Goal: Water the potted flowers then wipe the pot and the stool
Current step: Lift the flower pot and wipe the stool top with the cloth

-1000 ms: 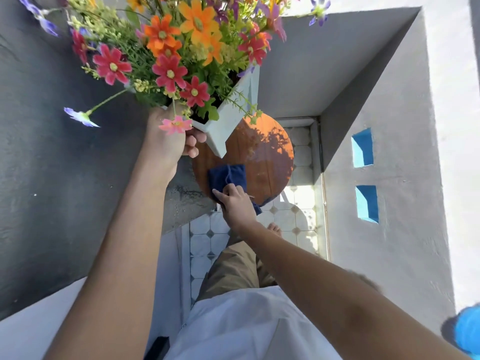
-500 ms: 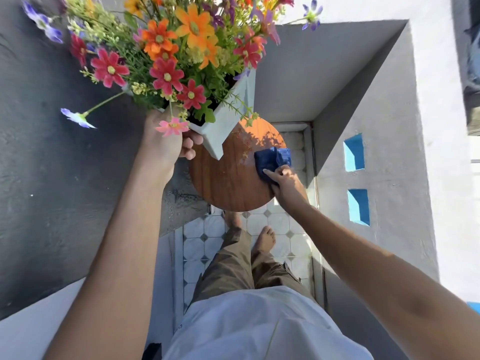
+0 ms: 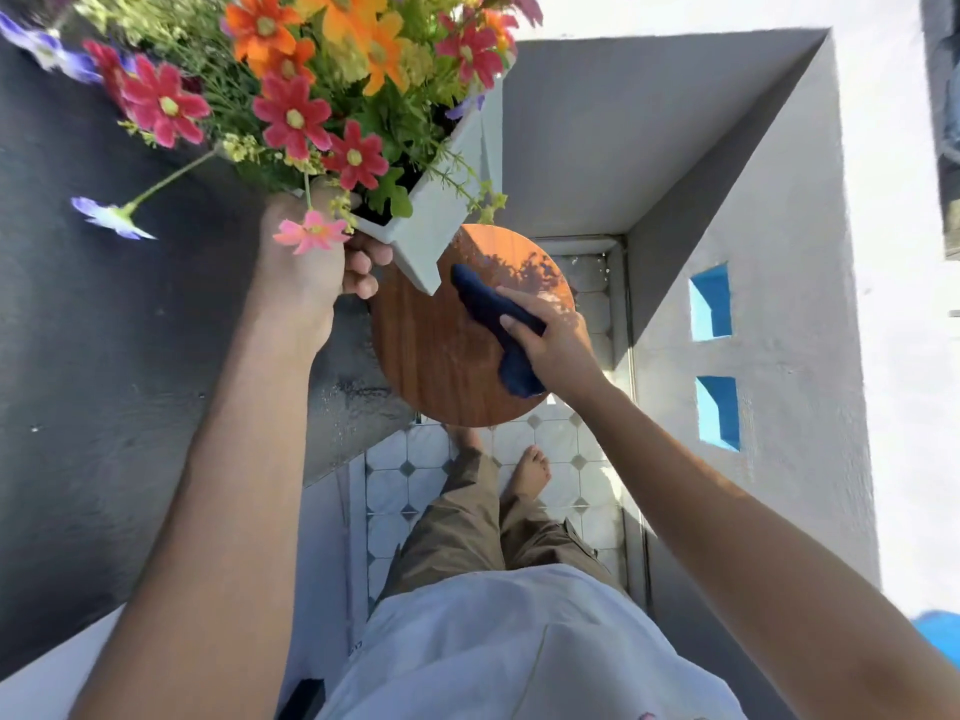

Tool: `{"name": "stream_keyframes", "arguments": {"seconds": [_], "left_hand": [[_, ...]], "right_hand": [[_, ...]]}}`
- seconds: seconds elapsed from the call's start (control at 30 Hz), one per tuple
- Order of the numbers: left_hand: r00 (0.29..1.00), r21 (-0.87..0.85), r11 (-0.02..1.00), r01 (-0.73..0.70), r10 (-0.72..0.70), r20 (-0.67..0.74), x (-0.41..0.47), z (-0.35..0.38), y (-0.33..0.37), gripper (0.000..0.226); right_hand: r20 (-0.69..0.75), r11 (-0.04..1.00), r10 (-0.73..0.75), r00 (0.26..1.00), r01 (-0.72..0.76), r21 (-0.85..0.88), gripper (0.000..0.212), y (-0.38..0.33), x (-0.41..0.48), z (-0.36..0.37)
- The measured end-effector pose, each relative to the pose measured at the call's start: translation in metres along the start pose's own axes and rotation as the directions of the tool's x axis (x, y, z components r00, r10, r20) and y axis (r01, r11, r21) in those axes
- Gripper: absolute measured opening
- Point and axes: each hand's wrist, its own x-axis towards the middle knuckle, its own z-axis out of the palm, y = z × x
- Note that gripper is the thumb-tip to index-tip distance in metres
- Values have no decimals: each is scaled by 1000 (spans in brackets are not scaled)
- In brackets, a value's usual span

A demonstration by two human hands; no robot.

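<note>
My left hand (image 3: 311,275) grips the white square pot (image 3: 441,200) from below and holds it lifted above the stool. The pot is full of red, orange, pink and purple flowers (image 3: 296,111). The round brown wooden stool (image 3: 441,366) stands below, its top bare apart from the cloth. My right hand (image 3: 556,340) presses a dark blue cloth (image 3: 493,314) onto the right half of the stool top. The cloth is stretched out under my fingers.
A dark grey wall (image 3: 104,356) runs along the left. A white wall (image 3: 779,304) with two blue openings closes the right. White tiled floor (image 3: 561,444) lies under the stool, where my bare feet (image 3: 530,470) stand close behind it.
My right hand has slid the cloth across the stool top, from the near left edge to the right side, then back towards the middle. The pot stays lifted in my left hand.
</note>
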Motion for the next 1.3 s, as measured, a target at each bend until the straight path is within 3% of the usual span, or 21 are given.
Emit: {"name": "stream_keyframes", "arguments": {"seconds": [0.1,0.27,0.4,0.47,0.53,0.6,0.7,0.8,0.9,1.0,1.17,1.3], "left_hand": [[1000,10,1000,3,-3,-17,0,0,-3,39],[999,30,1000,1,0,-43,0,-2,-2,39],[999,46,999,17,-15,-48,2,-4,-4,41],[999,28,999,23,-22,-30,2,-3,-4,41],[999,-3,1000,28,-29,-24,2,-2,-2,39],[999,-31,999,35,-36,-36,4,-1,0,38],[999,-21,999,29,-29,-28,6,1,2,39],[1000,-6,1000,20,-21,-6,10,-3,4,39],[1000,-11,1000,13,-13,26,15,-9,3,39],[999,-1,1000,22,-21,23,19,-8,0,38],[1000,11,1000,5,-5,14,21,-7,-1,35],[999,11,1000,27,-27,29,28,-7,3,36]], "right_hand": [[50,997,60,997,-57,-50,38,12,-6,12],[114,951,288,951,-270,-148,48,41,-7,19],[129,963,241,962,-221,-155,50,42,-8,14],[159,978,162,974,-137,-157,49,39,-12,9],[221,969,12,975,43,-242,44,38,-17,7],[373,856,-148,916,308,-415,46,45,-20,14],[550,688,-149,822,485,-539,56,70,-23,27],[462,726,-135,877,405,-556,58,79,0,24],[218,801,-56,974,174,-573,72,68,32,20],[50,846,34,998,-2,-533,79,52,64,29],[31,826,98,995,-64,-561,70,16,105,73],[185,818,-12,983,116,-564,67,-8,107,114]]}}
